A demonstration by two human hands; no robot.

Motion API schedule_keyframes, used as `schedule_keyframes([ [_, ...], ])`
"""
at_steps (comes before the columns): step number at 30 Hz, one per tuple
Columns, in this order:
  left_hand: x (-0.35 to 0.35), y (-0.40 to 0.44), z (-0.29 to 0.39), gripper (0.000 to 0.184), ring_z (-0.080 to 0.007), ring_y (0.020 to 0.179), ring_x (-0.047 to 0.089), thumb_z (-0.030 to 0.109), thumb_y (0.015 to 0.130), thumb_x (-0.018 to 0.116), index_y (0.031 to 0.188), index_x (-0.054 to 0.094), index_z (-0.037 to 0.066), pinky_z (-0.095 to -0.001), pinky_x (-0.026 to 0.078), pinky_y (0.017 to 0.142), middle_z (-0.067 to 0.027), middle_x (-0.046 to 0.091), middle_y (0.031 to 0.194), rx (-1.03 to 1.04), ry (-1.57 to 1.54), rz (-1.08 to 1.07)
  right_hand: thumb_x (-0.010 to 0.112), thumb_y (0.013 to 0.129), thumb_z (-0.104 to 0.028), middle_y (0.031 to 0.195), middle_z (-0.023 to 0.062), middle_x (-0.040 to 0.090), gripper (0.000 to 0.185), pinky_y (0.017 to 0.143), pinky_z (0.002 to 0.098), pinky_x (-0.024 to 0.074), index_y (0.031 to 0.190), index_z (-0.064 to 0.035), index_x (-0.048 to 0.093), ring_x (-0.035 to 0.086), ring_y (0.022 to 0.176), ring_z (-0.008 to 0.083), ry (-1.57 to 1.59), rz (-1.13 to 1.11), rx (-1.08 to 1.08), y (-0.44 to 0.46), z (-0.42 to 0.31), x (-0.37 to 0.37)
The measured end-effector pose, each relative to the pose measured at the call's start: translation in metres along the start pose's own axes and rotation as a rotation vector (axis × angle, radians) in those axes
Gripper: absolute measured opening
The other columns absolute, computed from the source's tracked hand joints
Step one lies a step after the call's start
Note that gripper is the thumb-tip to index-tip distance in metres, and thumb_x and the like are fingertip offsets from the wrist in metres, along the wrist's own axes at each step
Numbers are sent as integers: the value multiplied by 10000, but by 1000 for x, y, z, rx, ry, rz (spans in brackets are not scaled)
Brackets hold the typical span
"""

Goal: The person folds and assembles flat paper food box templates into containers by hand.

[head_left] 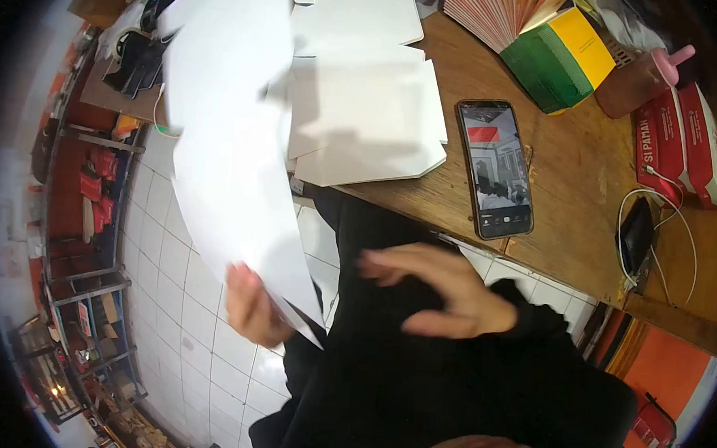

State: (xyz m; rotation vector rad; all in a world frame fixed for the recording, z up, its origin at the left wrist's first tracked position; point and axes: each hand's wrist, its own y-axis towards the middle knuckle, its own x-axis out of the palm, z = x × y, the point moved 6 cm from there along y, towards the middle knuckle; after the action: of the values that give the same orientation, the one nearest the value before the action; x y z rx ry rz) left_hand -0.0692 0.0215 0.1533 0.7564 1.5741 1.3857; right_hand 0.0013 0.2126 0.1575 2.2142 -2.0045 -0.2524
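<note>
Left hand (pixel 253 304) has the lower end of a long white sheet (pixel 236 153) pinched in its fingers; right hand (pixel 444 289) is open, fingers spread, nothing in it, over the person's dark clothing. Sheet sits left of the pile of white cut blanks (pixel 365 107), overlapping its left side in view; can't tell if they touch. Main risk, my read: one-end grip on a long piece, so it could sag, crease at the pinch or slip to the floor. If its edge snags the pile, blanks could drag or skew, as they aren't squared up. Phone (pixel 495 170) lies near the front edge of the bench (pixel 575 195); a wide right-arm swing could knock it off. Bench is worn brown wood, also carrying a green-and-yellow box (pixel 558 60), a pink-lidded tumbler (pixel 641 85), red cartons (pixel 675 147) and a white cable (pixel 694 242). Room: white tiled floor (pixel 201 297), loaded shelving (pixel 87 291) at left, red extinguisher (pixel 654 426) lower right.
</note>
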Motion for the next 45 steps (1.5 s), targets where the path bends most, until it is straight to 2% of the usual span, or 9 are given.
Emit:
schedule_keyframes([
  [3,-25,-49,23,214,-340,825,566,102,744,586,903,527,-29,-445,472,754,-178,545,910,15,-114,27,495,810,-448,1254,244,345,790,883,364,381,1314,28,116,432,1099,275,300,-213,78,29,31,64],
  [6,-44,-92,23,232,-327,842,554,48,624,684,827,574,38,-420,476,722,-112,546,846,-447,176,-328,476,832,-237,674,201,539,373,583,338,440,1017,84,434,575,632,237,139,-311,220,44,75,97],
  [9,-34,-96,23,294,-321,836,554,17,580,698,845,575,51,-384,474,700,-95,533,788,-544,166,-692,476,816,-208,649,222,531,312,552,375,424,926,83,466,571,585,286,325,-232,382,40,130,118],
  [11,-30,-127,27,200,-291,748,547,37,643,661,817,563,34,-338,451,610,-103,524,754,-498,158,-688,481,818,-190,649,221,541,280,542,349,450,925,69,484,593,624,282,-66,-126,194,39,151,118],
  [15,-29,-180,15,171,-207,554,454,151,826,522,749,522,-1,-283,342,485,-96,524,701,-1056,116,-415,424,830,-65,747,197,595,171,604,306,489,889,38,547,610,695,279,11,-71,462,34,169,101],
  [18,-17,-218,20,261,-58,572,434,212,863,498,741,529,-17,-209,343,512,-4,522,633,-1909,-394,-123,434,837,-81,766,166,607,176,606,328,486,846,26,573,603,699,298,-170,7,229,31,169,80],
  [27,-14,-237,45,93,-140,689,550,108,826,545,834,516,19,-242,446,657,-75,580,767,-2075,-499,-222,521,783,-159,628,226,559,248,576,400,456,701,73,551,571,633,365,-556,-234,407,34,156,77],
  [39,-15,-252,45,78,-142,691,556,62,800,565,849,517,24,-243,452,644,-93,590,782,-2161,-566,-62,602,708,-205,711,167,537,239,606,370,456,664,25,553,546,701,306,-726,-248,83,22,116,77],
  [45,-22,-252,48,90,-143,692,559,39,788,575,856,517,26,-244,455,638,-103,596,789,-2182,-548,5,554,643,-19,748,119,520,82,636,314,477,723,0,545,550,724,267,-712,-208,76,8,112,86],
])
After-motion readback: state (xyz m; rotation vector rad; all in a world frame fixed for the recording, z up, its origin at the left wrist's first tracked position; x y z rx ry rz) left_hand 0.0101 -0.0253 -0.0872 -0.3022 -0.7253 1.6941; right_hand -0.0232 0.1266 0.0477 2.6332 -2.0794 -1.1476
